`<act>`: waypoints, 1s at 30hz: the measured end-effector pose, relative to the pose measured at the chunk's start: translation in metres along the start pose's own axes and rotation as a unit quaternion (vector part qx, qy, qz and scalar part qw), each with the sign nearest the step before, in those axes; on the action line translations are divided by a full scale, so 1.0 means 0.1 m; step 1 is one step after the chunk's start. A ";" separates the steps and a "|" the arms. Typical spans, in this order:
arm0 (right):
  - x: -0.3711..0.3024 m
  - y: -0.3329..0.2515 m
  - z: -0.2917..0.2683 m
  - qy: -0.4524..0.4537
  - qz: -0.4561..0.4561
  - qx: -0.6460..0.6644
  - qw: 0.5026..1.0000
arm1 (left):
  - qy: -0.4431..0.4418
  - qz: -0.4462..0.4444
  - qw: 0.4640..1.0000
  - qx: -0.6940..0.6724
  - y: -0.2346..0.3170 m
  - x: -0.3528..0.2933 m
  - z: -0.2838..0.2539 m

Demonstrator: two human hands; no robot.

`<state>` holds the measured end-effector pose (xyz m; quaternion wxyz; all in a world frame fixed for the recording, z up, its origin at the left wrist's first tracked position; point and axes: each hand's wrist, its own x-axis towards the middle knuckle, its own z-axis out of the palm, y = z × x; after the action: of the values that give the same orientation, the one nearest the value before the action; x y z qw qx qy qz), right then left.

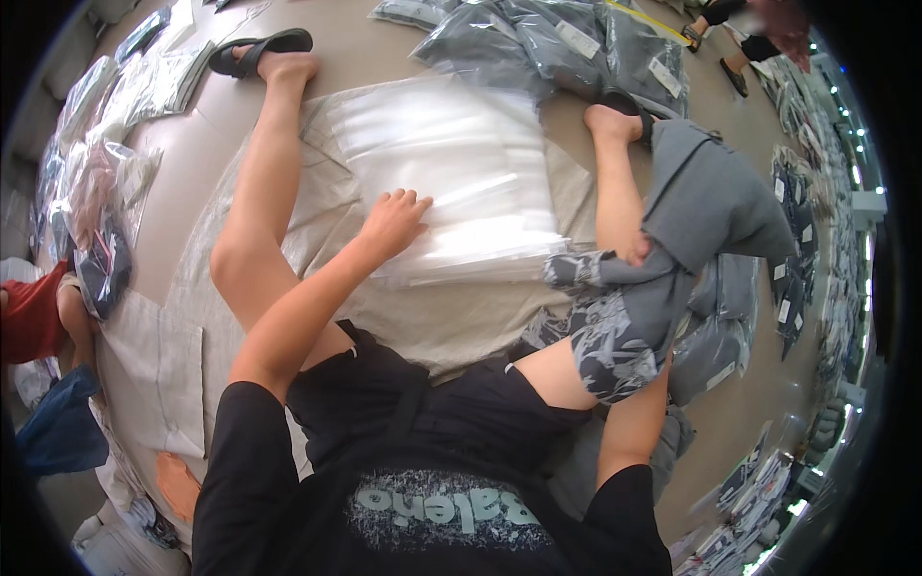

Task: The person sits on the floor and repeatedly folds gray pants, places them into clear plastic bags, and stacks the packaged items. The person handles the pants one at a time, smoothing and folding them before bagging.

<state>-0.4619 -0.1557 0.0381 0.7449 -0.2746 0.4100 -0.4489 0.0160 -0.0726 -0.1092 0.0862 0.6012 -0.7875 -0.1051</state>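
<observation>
My left hand (pixel 396 225) rests on a stack of transparent plastic bags (pixel 471 158), its fingers slightly apart and holding nothing. The stack lies flat between my legs on a beige cloth (pixel 403 322). At my right knee, my right hand (pixel 636 252) grips a folded grey garment (pixel 715 197), which hides most of the hand. Below it, a piece of grey-and-white leaf-patterned fabric (pixel 610 350) drapes over my right thigh; whether it belongs to the grey garment, I cannot tell.
Bagged grey garments (pixel 538 48) lie beyond the stack, and more bagged grey clothing (pixel 711 350) sits to my right. Piles of bagged clothes (pixel 106 163) line the left side. Another person in a red top (pixel 34 312) is at the left edge; another person's foot (pixel 735 79) shows at the far right.
</observation>
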 end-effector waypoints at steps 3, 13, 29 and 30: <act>-0.15 0.19 0.07 0.003 0.009 -0.072 0.997 | -0.026 -0.001 1.000 -0.014 -0.11 0.00 0.16; -0.16 0.51 1.83 -0.305 -0.229 -0.648 0.659 | -0.024 0.026 0.987 -0.154 -0.19 -0.01 -0.27; -0.10 0.88 1.82 -0.327 -0.245 -0.784 0.468 | 0.129 0.234 0.960 -0.088 -0.11 -0.31 -1.14; -0.11 0.92 1.82 -0.327 -0.240 -0.782 0.474 | 0.132 0.226 0.959 -0.109 -0.14 -0.32 -1.11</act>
<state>-0.2680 -0.0973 0.0642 0.1645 -0.9575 0.2361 0.0189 0.0663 -0.0517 -0.0059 0.2761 0.4034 -0.8679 -0.0879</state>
